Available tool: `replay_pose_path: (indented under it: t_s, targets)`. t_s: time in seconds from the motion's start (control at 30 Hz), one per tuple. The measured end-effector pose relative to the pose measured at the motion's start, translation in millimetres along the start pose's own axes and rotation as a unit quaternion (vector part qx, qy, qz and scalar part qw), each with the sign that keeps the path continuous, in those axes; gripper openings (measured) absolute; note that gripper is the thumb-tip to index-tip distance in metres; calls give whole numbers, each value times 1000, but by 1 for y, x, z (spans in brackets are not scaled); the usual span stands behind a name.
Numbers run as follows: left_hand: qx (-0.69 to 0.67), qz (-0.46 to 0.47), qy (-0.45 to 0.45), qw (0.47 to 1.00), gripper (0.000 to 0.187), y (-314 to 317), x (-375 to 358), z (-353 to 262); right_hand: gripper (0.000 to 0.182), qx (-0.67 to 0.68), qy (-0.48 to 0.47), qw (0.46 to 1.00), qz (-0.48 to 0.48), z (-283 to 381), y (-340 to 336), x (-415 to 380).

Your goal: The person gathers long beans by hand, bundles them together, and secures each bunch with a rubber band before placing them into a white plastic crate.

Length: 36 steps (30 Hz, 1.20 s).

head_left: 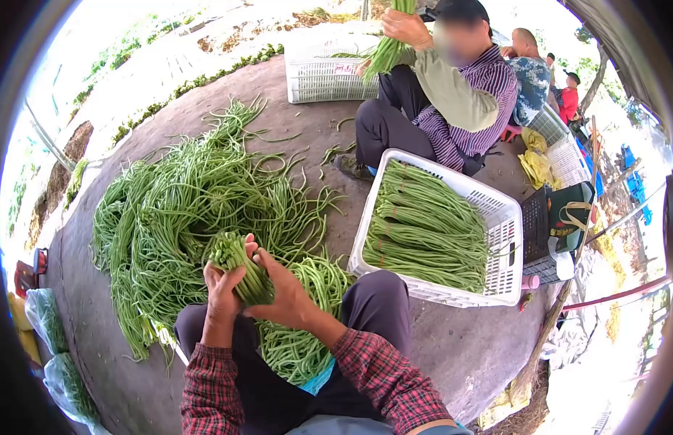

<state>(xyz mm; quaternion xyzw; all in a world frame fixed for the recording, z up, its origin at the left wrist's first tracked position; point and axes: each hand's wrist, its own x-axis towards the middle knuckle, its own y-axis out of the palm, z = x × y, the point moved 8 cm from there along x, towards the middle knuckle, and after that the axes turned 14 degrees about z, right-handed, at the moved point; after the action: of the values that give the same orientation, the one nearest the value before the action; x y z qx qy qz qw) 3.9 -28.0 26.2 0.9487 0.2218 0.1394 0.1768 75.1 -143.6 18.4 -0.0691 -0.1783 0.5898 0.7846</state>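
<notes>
Between my two hands is a bundle of long green beans (251,277), its cut ends pointing up and away from me. My left hand (222,293) wraps round the bundle's left side. On its right side my right hand (282,290) presses with fingers and thumb. Behind the bundle a large tangled heap of loose long beans (184,210) spreads over the ground. More beans (304,348) lie between my knees, partly hidden by my forearms. To the right, a white crate (503,250) holds rows of neatly laid bean bundles (423,228).
A co-worker (452,94) sits beyond the crate, holding up a bunch of beans (389,52). Another white crate (322,76) stands at the back. Dark crates (538,232) are at the right. Plastic bags of greens (57,362) lie at the far left. Other people (529,80) sit farther off.
</notes>
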Motion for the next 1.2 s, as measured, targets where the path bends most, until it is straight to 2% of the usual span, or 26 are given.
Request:
replay_pose_path:
  t_s: [0.03, 0.1, 0.27, 0.33, 0.5, 0.6, 0.7, 0.73, 0.83, 0.9, 0.97, 1.0, 1.1, 1.13, 1.2]
  targets:
    - [24, 32, 0, 999, 56, 1, 2, 3, 117, 1, 0, 1000, -4, 4, 4, 1]
    - [50, 48, 28, 997, 64, 5, 0, 9, 114, 117, 7, 993, -6, 3, 11, -2]
    - [91, 83, 20, 992, 77, 23, 2, 4, 106, 131, 24, 991, 22, -6, 11, -2]
    - [109, 106, -12, 988, 89, 33, 2, 1, 102, 135, -34, 990, -28, -1, 4, -3]
    - [108, 124, -19, 986, 91, 49, -1, -8, 89, 146, -15, 989, -36, -1, 4, -7]
    - [103, 147, -35, 983, 91, 53, -3, -3, 70, 174, -9, 983, -56, -12, 6, -9]
    - [90, 151, -62, 982, 91, 50, -5, 4, 70, 219, -16, 973, -65, -16, 7, -10]
    - [80, 176, -27, 981, 92, 51, -2, 2, 70, 257, -2, 964, -64, -19, 9, -9]
    - [89, 189, -7, 978, 96, 40, 0, -4, 69, 257, 9, 964, -62, -23, 1, -10]
    - [75, 150, 0, 986, 94, 30, 1, 3, 66, 262, -5, 963, -67, -21, -9, -14]
    - [88, 57, -31, 994, 88, 12, 3, 5, 65, 285, 22, 956, -66, -16, -20, -19]
    - [110, 36, -22, 993, 80, 10, 4, 3, 56, 309, -4, 947, -89, -11, -28, -21]
    - [122, 10, -40, 992, 77, 1, 6, 9, 53, 363, -29, 927, -84, 11, -58, -26]
    - [114, 9, -36, 993, 73, -1, 6, 11, 52, 397, -57, 909, -111, 17, -68, -29]
    - [136, 16, -34, 990, 69, -1, 7, 12, 53, 372, -84, 914, -134, 38, -99, -34]
